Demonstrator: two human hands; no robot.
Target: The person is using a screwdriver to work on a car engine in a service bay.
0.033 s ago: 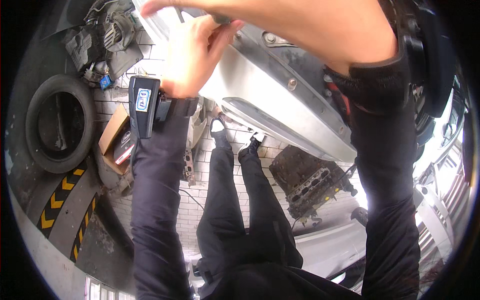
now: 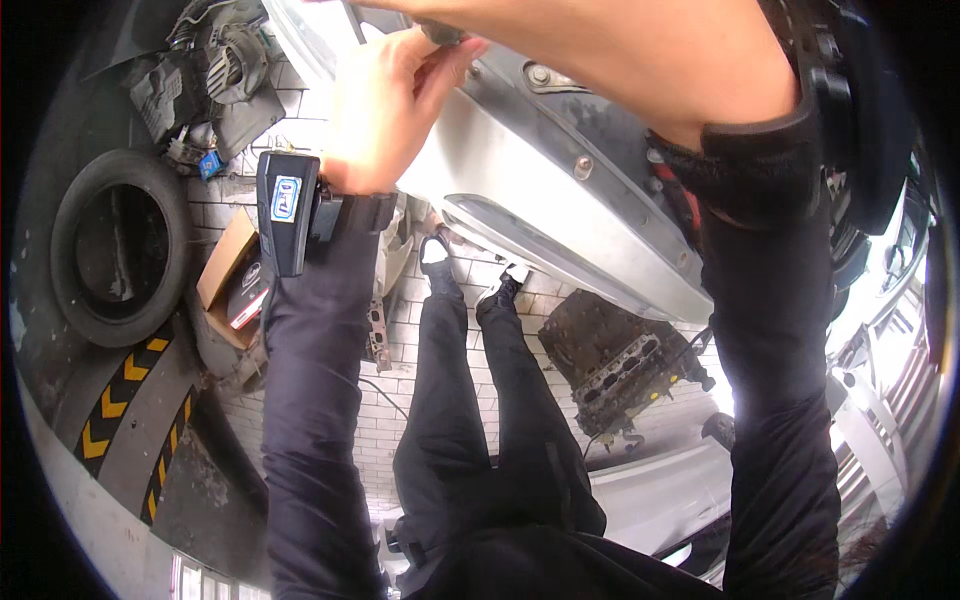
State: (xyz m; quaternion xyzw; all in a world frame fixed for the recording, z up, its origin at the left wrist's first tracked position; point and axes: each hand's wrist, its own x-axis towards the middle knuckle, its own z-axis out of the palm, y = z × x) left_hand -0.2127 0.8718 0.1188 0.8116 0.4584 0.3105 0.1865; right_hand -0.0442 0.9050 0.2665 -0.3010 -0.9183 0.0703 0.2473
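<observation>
Nearest to my remote view, the left hand [image 2: 380, 110], back uppermost, reached over the upper end of a pale silver car panel [image 2: 560, 190]. Its thumb and fingers bent towards a small dark piece [image 2: 440, 34]; I could not tell whether they gripped it or merely lay against it. The right forearm [image 2: 620, 60] crossed above, and only a sliver of the right hand [image 2: 405, 6] showed at the top margin, so I could not read its grip. Change noted: the right hand had shifted slightly upward, carrying a visible digit almost wholly out of sight, while the left held its place; the point of work was therefore harder for me to inspect. The panel ran obliquely below both hands, with a bolt [image 2: 584, 167] along its right side and a dark slot [image 2: 505, 222] near its lower edge. Farther off, on the pale tiled floor [image 2: 400, 340], a grimy engine block [image 2: 610, 360] lay past that lower edge; an open cardboard box [image 2: 228, 258] stood towards the floor's left edge, with a tyre [image 2: 125, 332] beyond.
</observation>
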